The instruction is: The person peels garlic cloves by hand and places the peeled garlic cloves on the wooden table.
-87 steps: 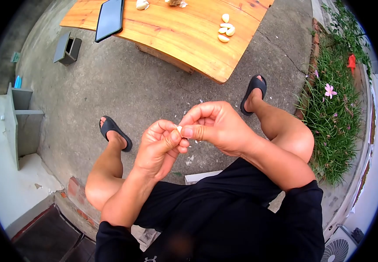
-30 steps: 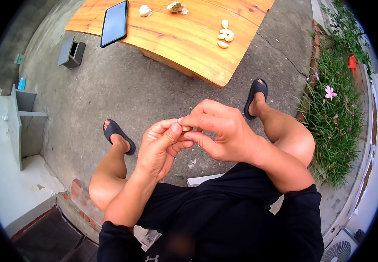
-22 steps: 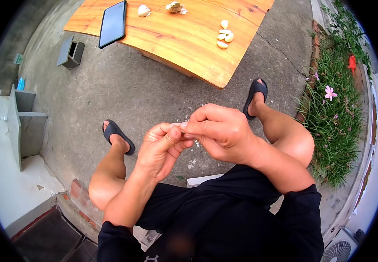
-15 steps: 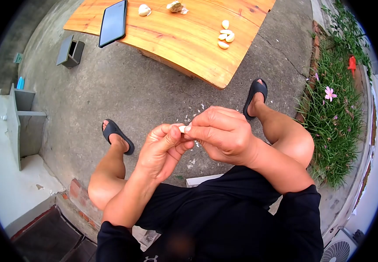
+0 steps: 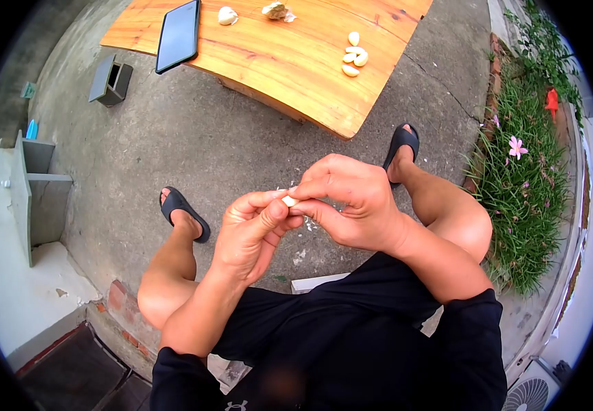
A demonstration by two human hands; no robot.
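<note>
A small pale garlic clove (image 5: 289,201) is held between the fingertips of both hands, above the concrete floor. My left hand (image 5: 248,233) pinches it from the left, thumb against the fingers. From the right, my right hand (image 5: 355,202) grips it with thumb and index finger. On the wooden table (image 5: 276,61), several peeled cloves (image 5: 354,56) lie near the right edge. A white garlic piece (image 5: 227,16) and a partly broken garlic bulb (image 5: 275,10) with loose skin sit farther back.
A dark tablet (image 5: 178,35) lies at the table's left edge. Beyond it on the floor stands a grey box (image 5: 111,81). Bits of skin (image 5: 300,257) are scattered on the concrete below my hands. Grass with pink flowers (image 5: 517,147) borders the right side.
My right hand's fingers have shifted around the clove, rising a little and spreading from their earlier position. More of the clove's pale surface shows than a second ago. My left hand has hardly moved.
</note>
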